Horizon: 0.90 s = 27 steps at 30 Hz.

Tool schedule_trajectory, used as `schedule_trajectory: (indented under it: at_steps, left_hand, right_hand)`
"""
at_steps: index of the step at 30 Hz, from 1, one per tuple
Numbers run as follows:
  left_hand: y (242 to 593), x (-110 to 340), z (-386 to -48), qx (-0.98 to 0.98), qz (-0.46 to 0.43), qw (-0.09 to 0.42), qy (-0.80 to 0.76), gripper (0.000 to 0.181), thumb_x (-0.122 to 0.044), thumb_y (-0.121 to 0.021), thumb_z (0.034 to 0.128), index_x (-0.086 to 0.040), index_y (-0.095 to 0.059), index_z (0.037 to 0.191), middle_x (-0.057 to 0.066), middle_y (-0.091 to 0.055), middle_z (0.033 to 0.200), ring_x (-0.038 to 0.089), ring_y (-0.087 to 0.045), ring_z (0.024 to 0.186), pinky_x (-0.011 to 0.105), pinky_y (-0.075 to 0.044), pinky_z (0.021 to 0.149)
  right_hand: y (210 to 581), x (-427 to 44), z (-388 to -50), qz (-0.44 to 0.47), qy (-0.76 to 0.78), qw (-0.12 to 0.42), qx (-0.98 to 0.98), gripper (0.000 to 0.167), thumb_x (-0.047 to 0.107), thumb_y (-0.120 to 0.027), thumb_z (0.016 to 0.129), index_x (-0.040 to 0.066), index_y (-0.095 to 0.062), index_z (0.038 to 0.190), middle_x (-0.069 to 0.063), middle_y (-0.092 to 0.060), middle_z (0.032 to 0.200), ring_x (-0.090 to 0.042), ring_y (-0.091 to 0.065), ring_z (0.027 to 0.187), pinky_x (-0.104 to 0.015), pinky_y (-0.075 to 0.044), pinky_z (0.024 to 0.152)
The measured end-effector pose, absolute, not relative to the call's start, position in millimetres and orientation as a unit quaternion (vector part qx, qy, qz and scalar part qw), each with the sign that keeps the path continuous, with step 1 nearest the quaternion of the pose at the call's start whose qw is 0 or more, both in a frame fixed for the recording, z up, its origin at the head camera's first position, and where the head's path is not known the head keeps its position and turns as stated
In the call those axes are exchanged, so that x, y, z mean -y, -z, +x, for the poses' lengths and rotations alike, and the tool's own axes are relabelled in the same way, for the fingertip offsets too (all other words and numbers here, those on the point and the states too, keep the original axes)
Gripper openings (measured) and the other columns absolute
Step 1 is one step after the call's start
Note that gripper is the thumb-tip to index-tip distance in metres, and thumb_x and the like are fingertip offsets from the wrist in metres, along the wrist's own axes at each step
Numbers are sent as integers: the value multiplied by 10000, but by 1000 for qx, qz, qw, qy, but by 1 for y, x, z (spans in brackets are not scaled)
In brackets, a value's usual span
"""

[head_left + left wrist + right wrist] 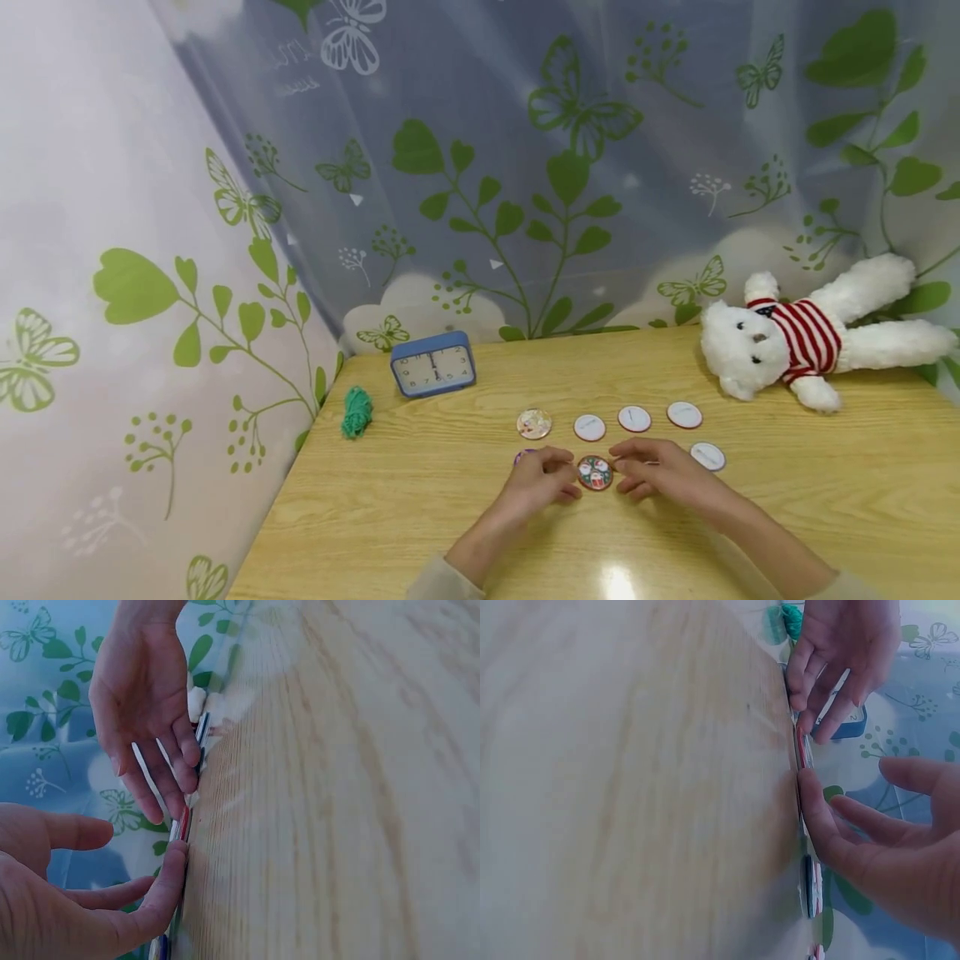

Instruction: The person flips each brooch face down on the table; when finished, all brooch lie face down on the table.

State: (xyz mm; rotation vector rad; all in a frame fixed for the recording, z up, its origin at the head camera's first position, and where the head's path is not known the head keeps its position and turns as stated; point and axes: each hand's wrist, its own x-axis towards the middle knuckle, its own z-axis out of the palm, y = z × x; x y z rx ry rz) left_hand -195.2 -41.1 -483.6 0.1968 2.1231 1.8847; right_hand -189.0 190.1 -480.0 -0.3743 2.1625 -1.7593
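A round badge with a red and green picture [595,472] lies on the wooden table between the two hands. The left hand [534,483] is at its left edge, fingers relaxed, partly covering a purple badge [525,455]. At its right edge is the right hand [663,472], fingers loosely bent. In the left wrist view, fingertips of the left hand [97,900] and the right hand [150,712] come near the badge's thin rim [184,823]. The right wrist view shows the right hand [892,832] and left hand [847,667] around the rim; neither visibly grips it.
Behind lie a picture badge [534,423] and three white-faced discs [589,427], [634,418], [685,415]; another white disc [708,456] lies beside the right hand. A blue clock [433,364] and green yarn [357,412] are at left, a white teddy bear [810,333] at right.
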Motion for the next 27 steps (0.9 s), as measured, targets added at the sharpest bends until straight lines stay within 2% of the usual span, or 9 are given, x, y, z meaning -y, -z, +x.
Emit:
schedule_trajectory:
  at_steps: [5, 14, 21, 27]
  left_hand:
    - [485, 37, -193, -720, 64, 156, -673, 319, 21, -626, 957, 167, -588, 1238, 218, -682, 1017, 331, -735, 821, 387, -661, 786]
    - [488, 32, -193, -717, 53, 159, -677, 318, 51, -599, 952, 145, -582, 1256, 170, -668, 1023, 190, -710, 763, 329, -656, 769]
    - [489, 28, -193, -713, 50, 148, -684, 329, 81, -584, 953, 157, -574, 1273, 175, -647, 987, 173, -703, 759, 321, -654, 779]
    - [492, 26, -195, -702, 43, 141, -696, 291, 143, -576, 932, 150, -602, 1221, 143, -616, 966, 149, -654, 708, 277, -643, 725]
  right_hand:
    - [482, -189, -190, -126, 619, 165, -758, 492, 127, -569, 1063, -227, -452, 1384, -302, -643, 1239, -325, -716, 981, -377, -646, 802]
    - [488, -185, -190, -147, 638, 161, -739, 466, 9, -588, 1013, -255, -437, 1366, -369, -593, 1257, -328, -708, 970, -366, -649, 798]
    - [492, -180, -189, -152, 644, 151, -734, 504, -5, -616, 989, -248, -417, 1384, -307, -622, 1190, -286, -698, 968, -354, -647, 807]
    - [495, -176, -190, -139, 648, 137, -736, 539, -37, -623, 942, -240, -414, 1395, -257, -618, 1122, -244, -674, 953, -341, -647, 814]
